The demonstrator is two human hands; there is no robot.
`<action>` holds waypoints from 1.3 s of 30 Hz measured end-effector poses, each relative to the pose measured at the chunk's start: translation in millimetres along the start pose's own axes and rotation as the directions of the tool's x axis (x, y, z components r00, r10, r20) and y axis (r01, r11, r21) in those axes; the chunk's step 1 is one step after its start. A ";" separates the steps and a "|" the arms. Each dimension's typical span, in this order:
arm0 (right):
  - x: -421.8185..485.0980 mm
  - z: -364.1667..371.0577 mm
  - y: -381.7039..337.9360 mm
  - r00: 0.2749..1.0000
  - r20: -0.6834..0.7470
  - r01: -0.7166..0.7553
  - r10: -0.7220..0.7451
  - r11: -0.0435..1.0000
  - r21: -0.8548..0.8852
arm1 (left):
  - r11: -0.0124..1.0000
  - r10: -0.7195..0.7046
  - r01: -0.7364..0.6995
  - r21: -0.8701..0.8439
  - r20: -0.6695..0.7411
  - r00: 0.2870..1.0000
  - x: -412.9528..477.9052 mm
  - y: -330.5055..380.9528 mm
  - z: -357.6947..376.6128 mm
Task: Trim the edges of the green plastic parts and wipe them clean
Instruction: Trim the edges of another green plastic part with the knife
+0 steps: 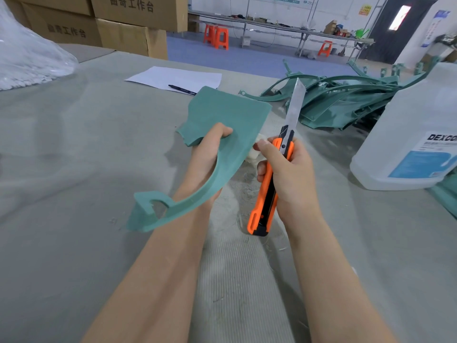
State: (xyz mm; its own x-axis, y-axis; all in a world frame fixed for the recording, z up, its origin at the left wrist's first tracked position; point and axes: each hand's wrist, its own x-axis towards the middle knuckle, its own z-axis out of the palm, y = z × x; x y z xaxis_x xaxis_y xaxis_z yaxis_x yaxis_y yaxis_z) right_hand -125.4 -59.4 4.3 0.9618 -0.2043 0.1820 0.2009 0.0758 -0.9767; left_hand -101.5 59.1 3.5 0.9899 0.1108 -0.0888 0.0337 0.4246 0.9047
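The left hand (205, 159) holds the flat green plastic part with a curved arm (230, 115) above the grey-covered table (74, 169). The thumb presses on its upper face and the fingers are hidden beneath, which presents the part's right edge for trimming. The right hand (294, 174) curls its fingers round the orange-and-black utility knife (262, 201), blade extended, pointing away and just beside that edge without touching it. The translucent white plastic jug (408, 115) stands at right, and its contents cannot be determined. The brown cardboard boxes (128, 38) are closed.
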 end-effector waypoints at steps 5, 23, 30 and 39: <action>-1.5 2.0 -0.3 0.999 0.010 0.045 -0.045 0.999 -0.018 | 0.999 0.024 -0.024 0.024 0.022 0.999 -1.3 -1.3 1.3; -1.1 2.3 0.6 1.000 -0.011 -0.004 0.004 0.999 0.038 | 0.997 0.054 -0.051 -0.058 0.052 0.997 -2.0 -3.2 5.9; -0.8 2.7 1.9 1.000 -0.020 -0.008 0.007 1.000 -0.007 | 0.998 0.047 -0.044 -0.053 0.047 0.998 -4.4 -3.2 8.9; -1.4 2.1 0.9 1.000 0.007 -0.015 0.016 1.000 -0.015 | 0.990 0.105 -0.100 -0.095 0.049 0.993 0.3 -6.6 6.3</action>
State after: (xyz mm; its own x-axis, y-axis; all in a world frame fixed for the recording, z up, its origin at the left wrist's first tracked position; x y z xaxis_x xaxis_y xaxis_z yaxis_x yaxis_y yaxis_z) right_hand -126.1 -57.0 3.4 0.9662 -0.1961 0.1676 0.1833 0.0648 -0.9809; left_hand -100.5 50.6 0.1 0.9935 0.1105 0.0274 -0.0789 0.4945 0.8656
